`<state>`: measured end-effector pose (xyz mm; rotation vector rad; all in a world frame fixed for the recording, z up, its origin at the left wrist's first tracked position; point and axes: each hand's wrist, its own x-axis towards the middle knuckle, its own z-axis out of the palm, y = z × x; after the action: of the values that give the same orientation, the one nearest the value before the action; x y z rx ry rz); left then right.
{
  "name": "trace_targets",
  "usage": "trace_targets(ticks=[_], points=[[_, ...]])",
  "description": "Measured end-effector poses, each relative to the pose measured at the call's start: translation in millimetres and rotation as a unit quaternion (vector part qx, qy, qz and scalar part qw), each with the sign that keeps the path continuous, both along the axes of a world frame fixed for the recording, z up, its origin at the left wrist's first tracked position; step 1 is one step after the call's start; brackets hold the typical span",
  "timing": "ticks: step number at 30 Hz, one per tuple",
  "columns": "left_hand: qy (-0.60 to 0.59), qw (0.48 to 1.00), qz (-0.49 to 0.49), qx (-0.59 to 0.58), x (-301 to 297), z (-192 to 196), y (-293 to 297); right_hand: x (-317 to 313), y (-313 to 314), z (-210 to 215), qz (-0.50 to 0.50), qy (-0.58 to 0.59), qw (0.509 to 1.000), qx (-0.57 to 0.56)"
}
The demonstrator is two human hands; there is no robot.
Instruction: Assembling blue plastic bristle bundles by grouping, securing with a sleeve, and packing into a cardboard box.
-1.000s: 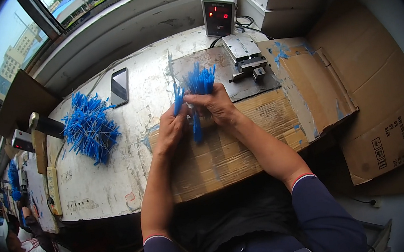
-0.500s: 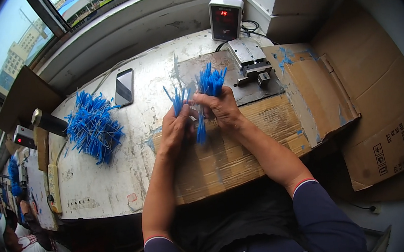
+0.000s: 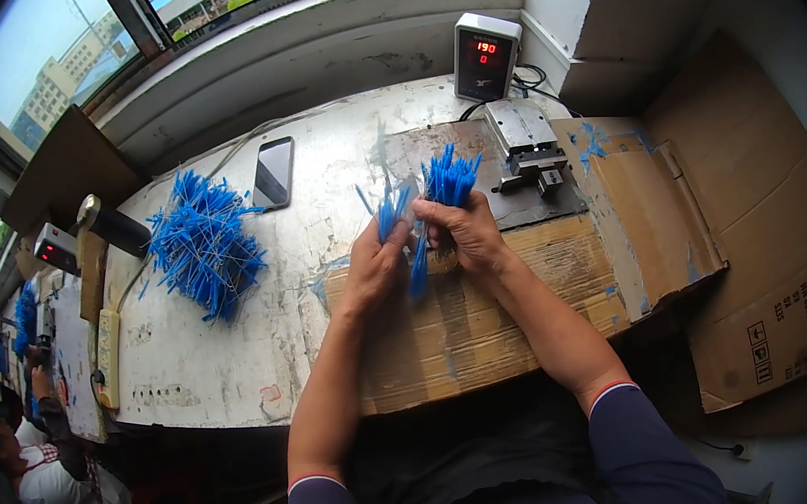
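My left hand [image 3: 375, 265] is closed around a small bunch of thin blue pieces [image 3: 392, 211], whose tips point up and fan slightly. Close on its right, my right hand [image 3: 470, 230] grips a thicker bundle of the same thin blue pieces [image 3: 453, 177]. More blue ends [image 3: 418, 276] hang down between the two hands; which hand holds them I cannot tell. Both hands are above the cardboard-covered front of the worktable. A large loose heap of blue pieces [image 3: 204, 246] with pale thin strands lies to the left.
A phone [image 3: 273, 174] lies behind the heap. At the back right stand a counter with a red display [image 3: 486, 55] and a small metal fixture [image 3: 525, 141]. Cardboard [image 3: 634, 203] covers the right side. A power strip [image 3: 109, 359] lies left; a person [image 3: 53, 476] sits beyond.
The view has shifted, so the table sits a little more to the right and lower. Both hands keep their bunches close together. The counter's display has changed.
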<state>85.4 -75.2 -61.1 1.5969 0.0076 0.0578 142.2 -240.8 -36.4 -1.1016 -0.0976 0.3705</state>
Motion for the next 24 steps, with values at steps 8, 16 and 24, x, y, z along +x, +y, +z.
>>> trace_targets(ticks=[8, 16, 24], points=[[0.001, 0.989, 0.096, -0.110, 2, 5, -7, 7, 3, -3, -0.092, -0.013, 0.995, 0.036], [-0.025, 0.948, 0.249, -0.198, 5, -3, 20, 38, -23, -3, -0.192, -0.008, 0.968, 0.159], [0.045, 0.971, 0.078, -0.223, -15, 21, -28, 6, 3, 8, -0.205, -0.148, 0.962, 0.106]])
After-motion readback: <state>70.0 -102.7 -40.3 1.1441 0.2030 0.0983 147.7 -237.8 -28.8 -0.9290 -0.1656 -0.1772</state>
